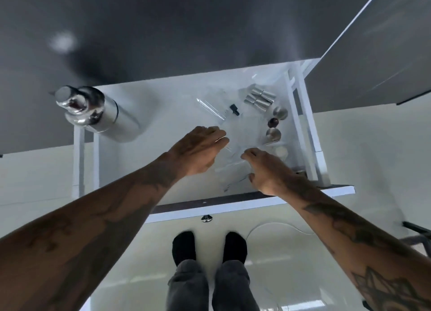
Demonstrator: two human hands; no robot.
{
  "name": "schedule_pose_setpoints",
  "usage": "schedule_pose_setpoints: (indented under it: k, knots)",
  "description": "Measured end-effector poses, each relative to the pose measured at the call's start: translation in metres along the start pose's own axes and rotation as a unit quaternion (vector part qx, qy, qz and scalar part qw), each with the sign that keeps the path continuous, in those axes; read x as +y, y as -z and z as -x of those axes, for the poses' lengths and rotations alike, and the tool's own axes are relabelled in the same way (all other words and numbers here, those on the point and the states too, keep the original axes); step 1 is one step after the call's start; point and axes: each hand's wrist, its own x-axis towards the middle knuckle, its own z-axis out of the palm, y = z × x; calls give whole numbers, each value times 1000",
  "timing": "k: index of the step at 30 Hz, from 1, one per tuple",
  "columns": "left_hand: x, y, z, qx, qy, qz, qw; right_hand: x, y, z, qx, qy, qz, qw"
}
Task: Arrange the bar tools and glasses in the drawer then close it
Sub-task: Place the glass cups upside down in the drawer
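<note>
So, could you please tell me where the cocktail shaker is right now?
The shaker lies on its side at the drawer's far left corner, well left of both hands.

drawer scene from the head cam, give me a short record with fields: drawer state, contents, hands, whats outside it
drawer: open, pulled out toward the person
contents: silver cylindrical tools at the far right; round metal pieces in a row down the right side; clear glass items, hard to make out; small black piece
left hand: over the drawer, fingers extended, open
right hand: over clear glassware near the front, grip unclear
outside: shiny metal shaker at the drawer's far left corner
</note>
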Motion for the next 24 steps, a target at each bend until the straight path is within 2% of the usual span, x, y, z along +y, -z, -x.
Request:
schedule_pose_setpoints:
  k: [3,8,15,20,24]
  knots:
    - [-1,-13,-18,-14,-41,-17,999,5,-5,-16,0,-2,11,1000]
    - [3,-27,-32,-24,-59,-84,994,7,-9,-24,-17,0,18,1000]
    - [1,-35,-47,14,-70,-151,986,11,-3,-28,-42,22,3,999]
    - [-10,-33,-28,54,-24,-107,993,10,7,-16,-48,29,-77,995]
    - [-18,-26,11,87,39,42,995,2,13,-1,4,45,-146,988]
